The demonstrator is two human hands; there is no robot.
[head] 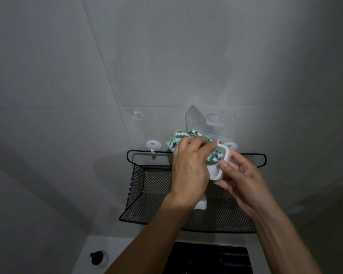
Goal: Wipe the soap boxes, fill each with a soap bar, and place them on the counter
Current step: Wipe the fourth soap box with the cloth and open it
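Note:
A white soap box with its clear hinged lid standing open is held up in front of the tiled wall. My right hand grips the box from the right, thumb on its rim. My left hand holds a green-and-white cloth and presses it into the box's inside. A white block, perhaps a soap bar or another box, sits in the basket below my left hand, mostly hidden.
A black wire mesh basket hangs on the grey tiled wall from white adhesive hooks. Below lie a pale counter, a dark sink basin and a small black round object.

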